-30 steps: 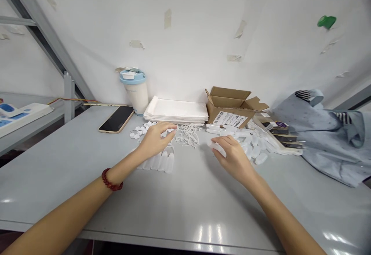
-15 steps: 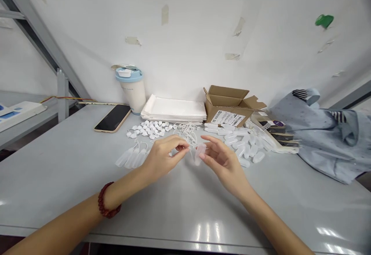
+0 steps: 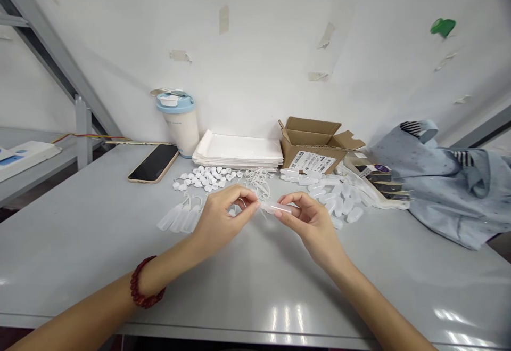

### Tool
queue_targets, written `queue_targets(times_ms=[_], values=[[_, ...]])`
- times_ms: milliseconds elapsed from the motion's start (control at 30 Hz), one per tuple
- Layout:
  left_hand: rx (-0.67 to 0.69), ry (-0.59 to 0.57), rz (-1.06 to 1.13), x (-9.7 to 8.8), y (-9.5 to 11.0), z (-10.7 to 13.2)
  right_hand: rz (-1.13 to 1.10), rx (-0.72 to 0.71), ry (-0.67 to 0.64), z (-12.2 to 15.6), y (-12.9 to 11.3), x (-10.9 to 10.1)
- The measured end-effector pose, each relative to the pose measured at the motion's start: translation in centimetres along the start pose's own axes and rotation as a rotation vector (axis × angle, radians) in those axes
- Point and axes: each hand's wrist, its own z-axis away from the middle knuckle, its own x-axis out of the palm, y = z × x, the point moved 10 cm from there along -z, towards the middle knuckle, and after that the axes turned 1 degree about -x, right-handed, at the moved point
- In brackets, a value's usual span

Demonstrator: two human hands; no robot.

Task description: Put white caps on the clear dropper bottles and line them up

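Over the middle of the table, my right hand [image 3: 313, 223] pinches a translucent plastic sleeve [image 3: 279, 208] that lies level, its end pointing left. My left hand [image 3: 229, 215] is closed at that left end, thumb and forefinger pinching a thin white cord [image 3: 263, 217]; part of it hangs below the fingertips. Just behind my hands lie a tangle of white cords [image 3: 258, 179] and many small white caps [image 3: 205, 177]. Several translucent sleeves with cord loops [image 3: 175, 218] rest left of my left hand. Loose translucent sleeves [image 3: 339, 202] are heaped beyond my right hand.
Along the wall stand a blue-lidded cup [image 3: 181, 127], a stack of white envelopes [image 3: 239, 149] and an open cardboard box [image 3: 313, 151]. A phone [image 3: 154, 164] lies at left. To the right are a plastic packet [image 3: 379, 180] and blue cloth [image 3: 451, 191].
The sleeve in my right hand has turned from upright to level, and its end now meets my left fingertips. My right fingers have closed further around it.
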Motion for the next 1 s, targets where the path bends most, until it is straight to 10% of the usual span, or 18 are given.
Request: queue_targets(times_ms=[1000], values=[[0.24,-0.065,0.058,0.8,2.2,0.8,0.367,-0.254,-0.084,0.8,-0.7,2.1]])
